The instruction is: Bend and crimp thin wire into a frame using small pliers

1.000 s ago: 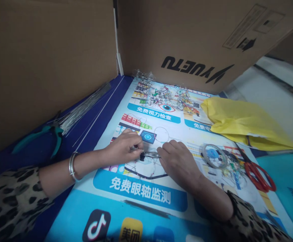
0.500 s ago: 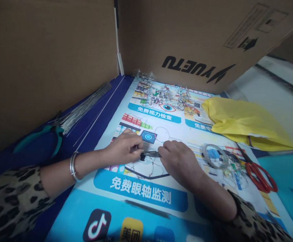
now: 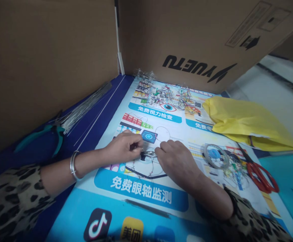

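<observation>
Near the middle of the printed sheet, my left hand [image 3: 124,146] is closed in a pinch on a thin wire piece that hangs in loops below it. My right hand [image 3: 175,158] is wrapped round a small metal tool, and its silvery tip [image 3: 148,153] points left, close to my left fingertips. Most of that tool is hidden in my palm. Fine wire [image 3: 151,171] spreads in curves over the sheet under both hands. Just behind them lies a round wire loop [image 3: 162,133].
Teal cutters [image 3: 58,134] and a wire bundle [image 3: 83,107] lie left. Tangled wire pieces [image 3: 166,95] sit at the back, before a cardboard box [image 3: 186,40]. At right are a yellow bag [image 3: 247,117], a tape roll [image 3: 215,156] and red scissors [image 3: 260,176].
My right hand has shifted slightly left, bringing the metal tip nearer my left fingers. My left hand has hardly moved and keeps its pinch.
</observation>
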A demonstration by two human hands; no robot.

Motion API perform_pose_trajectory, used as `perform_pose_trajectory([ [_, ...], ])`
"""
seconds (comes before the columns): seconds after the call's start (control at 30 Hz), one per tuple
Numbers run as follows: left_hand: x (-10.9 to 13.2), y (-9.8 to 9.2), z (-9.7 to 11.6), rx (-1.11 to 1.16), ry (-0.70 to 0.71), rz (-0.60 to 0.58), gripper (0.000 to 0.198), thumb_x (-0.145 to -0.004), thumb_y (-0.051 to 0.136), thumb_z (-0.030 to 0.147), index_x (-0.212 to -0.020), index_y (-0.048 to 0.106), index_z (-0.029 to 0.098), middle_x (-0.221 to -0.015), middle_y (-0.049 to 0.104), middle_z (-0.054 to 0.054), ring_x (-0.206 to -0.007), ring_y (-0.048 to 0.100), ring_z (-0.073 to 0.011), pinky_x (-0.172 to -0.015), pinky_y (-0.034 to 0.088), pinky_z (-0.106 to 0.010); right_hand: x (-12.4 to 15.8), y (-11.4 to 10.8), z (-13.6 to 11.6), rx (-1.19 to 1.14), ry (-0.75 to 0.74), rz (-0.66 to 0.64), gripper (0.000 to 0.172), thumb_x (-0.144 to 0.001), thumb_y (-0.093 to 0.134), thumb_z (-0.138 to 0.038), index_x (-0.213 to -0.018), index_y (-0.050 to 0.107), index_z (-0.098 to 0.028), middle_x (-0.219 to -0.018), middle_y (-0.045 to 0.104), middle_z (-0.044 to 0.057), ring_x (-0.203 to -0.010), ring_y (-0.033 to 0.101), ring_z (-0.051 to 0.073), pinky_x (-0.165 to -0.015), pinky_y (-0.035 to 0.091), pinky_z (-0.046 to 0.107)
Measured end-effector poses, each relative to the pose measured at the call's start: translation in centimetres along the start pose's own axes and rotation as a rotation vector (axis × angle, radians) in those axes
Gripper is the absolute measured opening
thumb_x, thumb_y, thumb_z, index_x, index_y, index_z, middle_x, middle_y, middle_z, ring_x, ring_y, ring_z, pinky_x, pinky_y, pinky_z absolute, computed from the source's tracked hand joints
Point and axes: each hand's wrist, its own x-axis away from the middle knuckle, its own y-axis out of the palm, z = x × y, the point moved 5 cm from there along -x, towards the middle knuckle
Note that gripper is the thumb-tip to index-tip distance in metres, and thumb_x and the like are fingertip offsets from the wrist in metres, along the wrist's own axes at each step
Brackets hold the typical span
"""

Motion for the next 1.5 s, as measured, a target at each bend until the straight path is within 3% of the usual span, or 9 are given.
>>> perform_pose_trajectory([
  [0.53, -0.01, 0.05, -0.39, 0.026, -0.219, -0.057, 0.009, -0.069, 0.052, 0.013, -0.061, 0.05, 0.017, -0.058, 0.052, 0.003, -0.059, 0.044, -0.01, -0.055, 0.033, -0.021, -0.22, -0.04, -0.25, 0.019, -0.026, 0.0, 0.013, -0.082, 0.049, -0.012, -0.071, 0.054, -0.019, -0.071, 0.054, 0.003, -0.068, 0.04, 0.018, -0.061, 0.02, 0.032],
  [0.97, 0.14, 0.14, -0.52, 0.053, -0.221, -0.088, 0.009, -0.069, 0.051, 0.011, -0.062, 0.049, 0.017, -0.06, 0.053, 0.003, -0.06, 0.045, -0.0103, -0.055, 0.034, -0.021, -0.25, 0.05, -0.57, 0.042, -0.034, -0.039, 0.011, -0.077, 0.053, -0.009, -0.071, 0.054, -0.018, -0.071, 0.055, 0.004, -0.067, 0.043, 0.019, -0.059, 0.019, 0.032],
  [1.27, 0.1, -0.01, -0.27, 0.063, -0.157, -0.078, 0.008, -0.069, 0.052, 0.011, -0.063, 0.051, 0.016, -0.06, 0.053, 0.003, -0.058, 0.044, -0.0092, -0.056, 0.034, -0.021, -0.2, 0.03, -0.65, 0.054, -0.034, -0.029, 0.012, -0.076, 0.052, -0.008, -0.07, 0.054, -0.018, -0.07, 0.056, 0.004, -0.066, 0.043, 0.019, -0.058, 0.019, 0.032],
  [1.4, -0.21, -0.2, -0.36, 0.088, -0.053, -0.159, 0.007, -0.073, 0.051, 0.011, -0.071, 0.055, 0.016, -0.062, 0.055, 0.003, -0.058, 0.047, -0.0087, -0.057, 0.035, -0.021, -0.2, 0.01, -0.61, 0.053, -0.041, -0.032, 0.011, -0.077, 0.053, -0.009, -0.071, 0.054, -0.018, -0.071, 0.056, 0.004, -0.068, 0.043, 0.019, -0.059, 0.02, 0.032],
  [1.5, -0.38, -0.36, -0.25, 0.11, 0.082, -0.25, 0.012, -0.078, 0.05, 0.012, -0.081, 0.06, 0.017, -0.07, 0.062, 0.001, -0.066, 0.054, -0.0108, -0.066, 0.039, -0.023, -0.22, 0.04, -0.5, 0.049, -0.046, -0.034, 0.011, -0.078, 0.053, -0.009, -0.072, 0.054, -0.018, -0.072, 0.056, 0.004, -0.068, 0.043, 0.019, -0.059, 0.021, 0.032],
])
